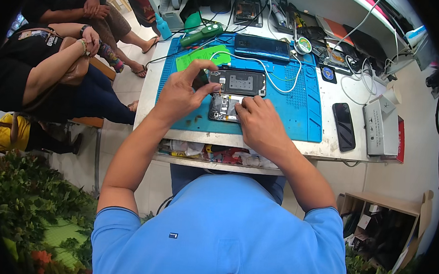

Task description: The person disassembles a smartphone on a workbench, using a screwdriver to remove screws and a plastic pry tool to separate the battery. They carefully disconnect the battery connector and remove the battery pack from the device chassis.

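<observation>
An opened smartphone lies on the blue work mat (193, 121). Its dark back cover (255, 83) sits just behind the phone body (223, 108), whose circuit board and metal shields show. A thin orange strip runs between the two at their left end. My left hand (182, 93) has thumb and forefinger around the left end of the cover, seemingly gripping its edges. My right hand (260, 120) is over the right half of the phone body, fingers bent and pressed on it. The palm hides that half, so what lies under the fingertips cannot be seen.
Behind the cover are a blue phone (261, 47), a green card (199, 58), a green tool (202, 35) and a looping white cable (294, 86). A black phone (343, 127) and a white box (381, 128) are at right. Seated people are at far left.
</observation>
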Available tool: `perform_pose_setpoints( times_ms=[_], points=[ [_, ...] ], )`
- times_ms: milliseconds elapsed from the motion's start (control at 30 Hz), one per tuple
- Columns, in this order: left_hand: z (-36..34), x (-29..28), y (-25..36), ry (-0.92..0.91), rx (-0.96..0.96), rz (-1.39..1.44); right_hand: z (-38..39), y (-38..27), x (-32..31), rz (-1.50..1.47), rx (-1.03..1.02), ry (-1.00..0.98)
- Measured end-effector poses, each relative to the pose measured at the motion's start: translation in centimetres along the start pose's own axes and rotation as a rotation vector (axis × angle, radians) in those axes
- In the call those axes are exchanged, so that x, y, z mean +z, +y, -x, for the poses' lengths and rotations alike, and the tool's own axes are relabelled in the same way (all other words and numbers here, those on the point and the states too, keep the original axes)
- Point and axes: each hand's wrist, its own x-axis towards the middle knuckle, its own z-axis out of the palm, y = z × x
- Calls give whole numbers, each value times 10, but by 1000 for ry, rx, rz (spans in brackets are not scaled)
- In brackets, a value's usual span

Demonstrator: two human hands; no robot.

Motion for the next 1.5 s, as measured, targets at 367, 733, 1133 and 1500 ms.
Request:
perform_pose_setpoints(
  times_ms=[367,733,1133,1500],
  points=[
    [-7,-2,2,6,6,-35,-4,-1,-4,12,-10,-19],
    [-10,5,-8,49,283,58,-4,-3,-7,14,-6,-46],
    [-7,-5,-1,-56,99,62,-1,0,-3,24,-9,-19],
    [-12,0,2,50,194,-11,-4,-1,-9,17,5,-67]
  ],
)
